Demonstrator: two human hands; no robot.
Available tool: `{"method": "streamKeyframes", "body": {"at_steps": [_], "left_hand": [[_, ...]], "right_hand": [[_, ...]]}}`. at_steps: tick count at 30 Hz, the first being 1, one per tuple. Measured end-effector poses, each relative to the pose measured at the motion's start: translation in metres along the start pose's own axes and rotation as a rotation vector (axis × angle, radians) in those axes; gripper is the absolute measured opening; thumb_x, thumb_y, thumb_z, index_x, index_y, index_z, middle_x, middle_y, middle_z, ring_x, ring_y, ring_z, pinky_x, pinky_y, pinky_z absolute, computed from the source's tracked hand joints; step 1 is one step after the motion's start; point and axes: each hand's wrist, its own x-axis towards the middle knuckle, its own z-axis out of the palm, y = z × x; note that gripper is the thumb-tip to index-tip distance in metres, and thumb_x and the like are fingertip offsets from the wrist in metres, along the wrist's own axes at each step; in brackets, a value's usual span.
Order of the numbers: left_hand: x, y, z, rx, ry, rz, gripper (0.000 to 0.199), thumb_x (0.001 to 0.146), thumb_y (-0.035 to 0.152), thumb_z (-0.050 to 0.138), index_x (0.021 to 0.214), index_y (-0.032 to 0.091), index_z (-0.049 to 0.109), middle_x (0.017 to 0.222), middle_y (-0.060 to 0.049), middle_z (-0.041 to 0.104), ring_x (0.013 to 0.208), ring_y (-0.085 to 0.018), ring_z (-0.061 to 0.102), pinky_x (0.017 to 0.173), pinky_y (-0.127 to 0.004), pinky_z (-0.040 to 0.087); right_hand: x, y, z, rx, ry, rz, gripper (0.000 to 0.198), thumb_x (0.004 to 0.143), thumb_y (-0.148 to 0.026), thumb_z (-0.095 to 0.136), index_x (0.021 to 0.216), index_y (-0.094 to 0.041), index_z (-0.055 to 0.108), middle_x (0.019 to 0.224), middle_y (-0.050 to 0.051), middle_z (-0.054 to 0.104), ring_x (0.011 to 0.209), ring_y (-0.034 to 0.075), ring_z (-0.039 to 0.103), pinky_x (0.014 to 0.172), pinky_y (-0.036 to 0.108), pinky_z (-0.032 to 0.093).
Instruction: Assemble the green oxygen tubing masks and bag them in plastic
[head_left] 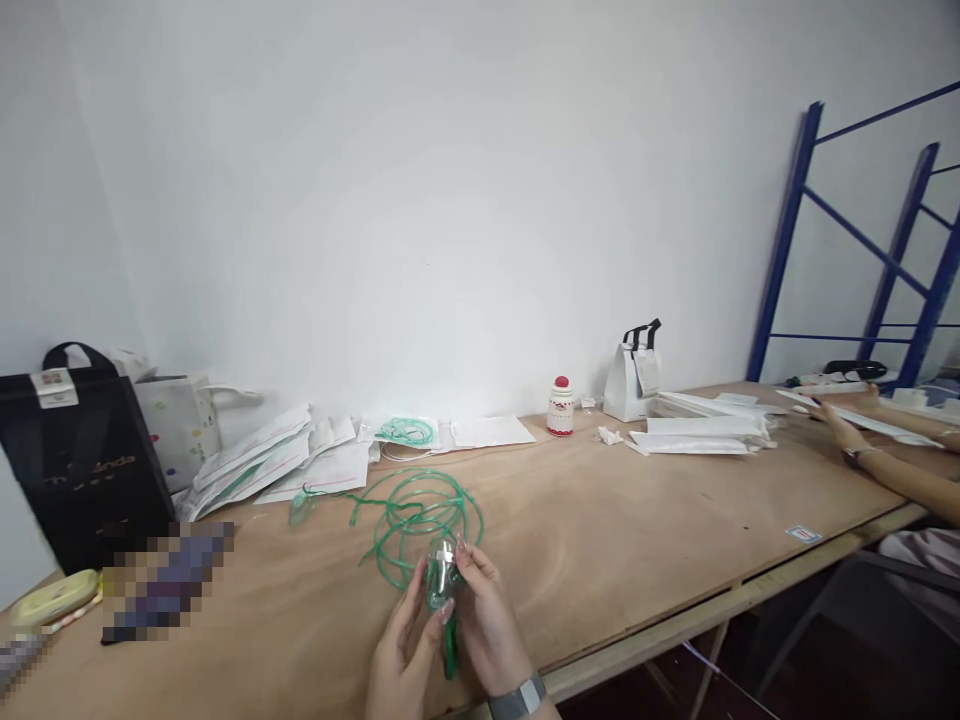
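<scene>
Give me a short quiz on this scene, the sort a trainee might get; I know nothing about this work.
1. Multiple choice: what colour is the coiled tubing lying loose on the table? A) red; B) green; C) blue.
2. True or false: in the picture, the red-topped bottle stands to the left of the white bag with black handles.
3. Short answer: what do the camera wearer's left hand and right hand hold between them?

Key: 1. B. 2. True. 3. A clear plastic piece.
</scene>
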Motion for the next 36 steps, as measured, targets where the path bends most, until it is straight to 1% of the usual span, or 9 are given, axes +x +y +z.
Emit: {"method": "streamKeyframes", "body": {"at_steps": [2, 7, 13, 16, 19, 23, 27, 30, 36], "left_hand": [[-0.001, 0.000, 0.003, -0.013, -0.010, -0.009, 0.057, 0.073, 0.039, 0.061, 0.124, 0.017, 0.049, 0.133, -0.009, 0.046, 0.125, -0.023, 0.037, 0.105, -0.037, 0.028], [-0.001, -0.005, 0.009, -0.055, 0.068, -0.039, 0.051, 0.072, 0.039, 0.062, 0.118, 0.019, 0.055, 0.130, -0.007, 0.051, 0.124, -0.023, 0.039, 0.105, -0.038, 0.027], [0.001, -0.012, 0.007, -0.214, 0.139, -0.110, 0.049, 0.062, 0.036, 0.072, 0.107, 0.018, 0.063, 0.119, -0.007, 0.060, 0.119, -0.027, 0.043, 0.102, -0.041, 0.032], [0.002, -0.009, 0.006, -0.221, 0.169, -0.140, 0.046, 0.058, 0.033, 0.075, 0.101, 0.017, 0.066, 0.115, -0.007, 0.063, 0.118, -0.028, 0.045, 0.101, -0.041, 0.034], [0.002, -0.005, 0.005, -0.183, 0.202, -0.154, 0.045, 0.054, 0.029, 0.077, 0.096, 0.016, 0.068, 0.111, -0.008, 0.065, 0.115, -0.030, 0.048, 0.098, -0.041, 0.038], [0.001, -0.005, 0.001, -0.154, 0.242, -0.150, 0.042, 0.055, 0.028, 0.077, 0.093, 0.016, 0.068, 0.104, -0.008, 0.069, 0.112, -0.031, 0.051, 0.097, -0.042, 0.040], [0.003, -0.007, -0.009, -0.182, 0.250, -0.139, 0.039, 0.058, 0.030, 0.075, 0.094, 0.017, 0.067, 0.105, -0.007, 0.069, 0.113, -0.030, 0.051, 0.098, -0.042, 0.038], [0.004, -0.007, -0.015, -0.177, 0.266, -0.155, 0.038, 0.060, 0.030, 0.074, 0.095, 0.016, 0.067, 0.107, -0.007, 0.067, 0.114, -0.029, 0.050, 0.099, -0.041, 0.037], [0.005, 0.001, -0.017, -0.166, 0.335, -0.174, 0.041, 0.059, 0.031, 0.074, 0.096, 0.014, 0.064, 0.111, -0.009, 0.065, 0.116, -0.029, 0.048, 0.100, -0.040, 0.036]], "right_hand": [[-0.001, 0.002, -0.002, -0.011, -0.003, -0.012, 0.020, 0.054, -0.028, 0.079, 0.063, -0.016, 0.067, 0.062, -0.001, 0.064, 0.056, 0.009, 0.053, 0.055, 0.019, 0.041], [0.000, 0.007, -0.005, -0.024, 0.014, -0.062, 0.019, 0.056, -0.031, 0.078, 0.064, -0.017, 0.066, 0.062, -0.003, 0.062, 0.058, 0.009, 0.052, 0.057, 0.018, 0.041], [0.002, 0.015, -0.009, -0.108, 0.078, -0.095, 0.029, 0.058, -0.039, 0.075, 0.076, -0.018, 0.069, 0.079, 0.002, 0.067, 0.076, 0.015, 0.057, 0.072, 0.024, 0.044], [0.003, 0.018, -0.012, -0.151, 0.086, -0.097, 0.033, 0.058, -0.042, 0.074, 0.081, -0.019, 0.069, 0.087, 0.003, 0.067, 0.084, 0.018, 0.058, 0.077, 0.027, 0.043], [0.004, 0.017, -0.014, -0.235, 0.073, -0.111, 0.036, 0.060, -0.046, 0.071, 0.084, -0.018, 0.068, 0.088, 0.004, 0.067, 0.086, 0.019, 0.058, 0.079, 0.028, 0.043], [0.006, 0.009, -0.018, -0.352, 0.059, -0.147, 0.038, 0.065, -0.049, 0.066, 0.085, -0.017, 0.067, 0.086, 0.005, 0.067, 0.083, 0.019, 0.058, 0.072, 0.026, 0.043], [0.007, 0.000, -0.024, -0.362, 0.099, -0.176, 0.035, 0.065, -0.048, 0.066, 0.082, -0.017, 0.064, 0.080, 0.004, 0.065, 0.070, 0.016, 0.057, 0.061, 0.025, 0.041], [0.007, -0.005, -0.026, -0.331, 0.142, -0.203, 0.029, 0.064, -0.042, 0.069, 0.078, -0.018, 0.060, 0.072, 0.000, 0.061, 0.063, 0.014, 0.054, 0.059, 0.024, 0.041], [0.002, -0.011, -0.024, -0.346, 0.164, -0.226, 0.025, 0.064, -0.038, 0.070, 0.070, -0.018, 0.057, 0.066, -0.001, 0.058, 0.062, 0.014, 0.053, 0.058, 0.024, 0.040]]}}
